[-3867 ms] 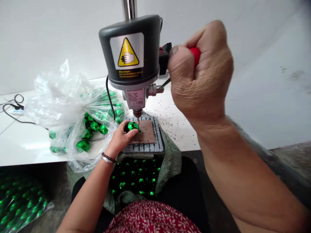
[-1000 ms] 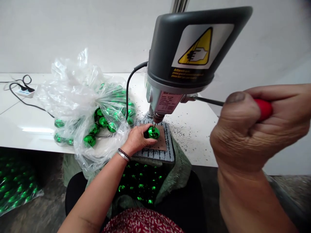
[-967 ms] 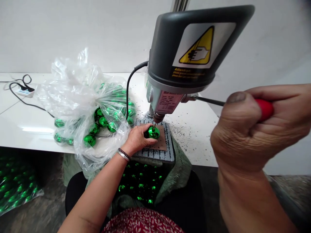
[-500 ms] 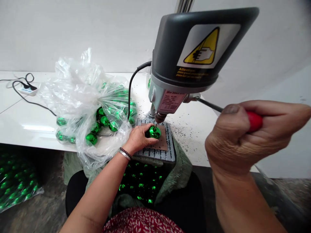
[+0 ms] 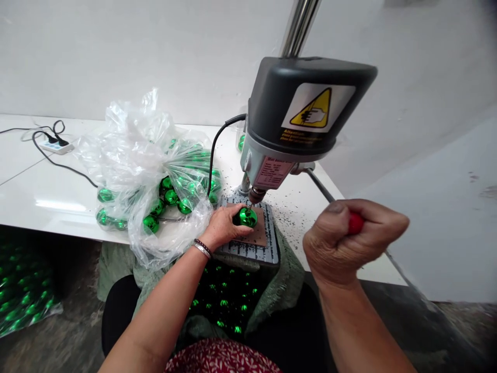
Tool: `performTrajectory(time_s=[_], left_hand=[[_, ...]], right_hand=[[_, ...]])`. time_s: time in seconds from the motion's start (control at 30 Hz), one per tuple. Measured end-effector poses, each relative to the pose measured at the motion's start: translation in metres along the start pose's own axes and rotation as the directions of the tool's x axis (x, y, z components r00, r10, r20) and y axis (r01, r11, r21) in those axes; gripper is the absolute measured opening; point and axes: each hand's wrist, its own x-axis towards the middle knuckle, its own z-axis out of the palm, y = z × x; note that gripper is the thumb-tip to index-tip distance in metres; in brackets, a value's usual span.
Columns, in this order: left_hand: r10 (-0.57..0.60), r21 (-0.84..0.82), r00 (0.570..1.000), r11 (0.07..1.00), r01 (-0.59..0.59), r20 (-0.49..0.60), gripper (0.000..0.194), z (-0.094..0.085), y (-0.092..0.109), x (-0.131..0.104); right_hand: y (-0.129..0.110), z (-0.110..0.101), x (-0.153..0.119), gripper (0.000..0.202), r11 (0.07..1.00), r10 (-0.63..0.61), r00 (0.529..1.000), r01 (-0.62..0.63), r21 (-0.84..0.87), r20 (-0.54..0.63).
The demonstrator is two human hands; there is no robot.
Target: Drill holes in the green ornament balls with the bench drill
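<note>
The left hand holds a green ball under the drill, the right hand its red knob.

Between one and two o'clock, the bench drill's motor cover bears a yellow hand-warning triangle above "Attention:"; towards seven o'clock from it, a pink nameplate begins "Mini", the rest blurred.

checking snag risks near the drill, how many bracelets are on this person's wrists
2, both on the left wrist: a dark beaded bracelet and a silver one beside it.
</note>
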Motion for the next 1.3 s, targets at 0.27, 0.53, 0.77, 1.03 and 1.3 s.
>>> performTrajectory(time_s=[0.27, 0.53, 0.77, 1.03, 1.3], left_hand=[[-0.019, 0.009, 1.0, 1.0, 0.019, -0.003, 0.059, -0.001, 0.004, -0.001], [-0.002, -0.122, 0.999, 0.992, -0.003, -0.048, 0.056, -0.009, 0.015, -0.041], [-0.025, -0.117, 0.99, 0.992, 0.041, 0.136, 0.075, -0.056, 0.021, -0.1], [-0.239, 0.447, 0.917, 0.815, 0.369, -0.32, 0.04, -0.111, -0.017, -0.055], [-0.237, 0.851, 0.971, 0.502, 0.152, -0.034, 0.052, -0.106, -0.029, -0.024]], right_hand=[[-0.008, 0.0, 0.026, 0.006, 0.996, 0.089, 0.996, -0.089, 0.004, -0.013], [-0.016, 0.008, 0.09, 0.013, 0.937, 0.35, 0.928, -0.347, -0.049, 0.13], [-0.016, 0.008, 0.084, 0.013, 0.936, 0.35, 0.93, -0.352, 0.0, 0.111], [-0.015, 0.008, 0.083, 0.013, 0.929, 0.365, 0.924, -0.37, 0.025, 0.117], [-0.017, 0.006, 0.086, 0.018, 0.945, 0.311, 0.939, -0.322, 0.054, 0.149]])
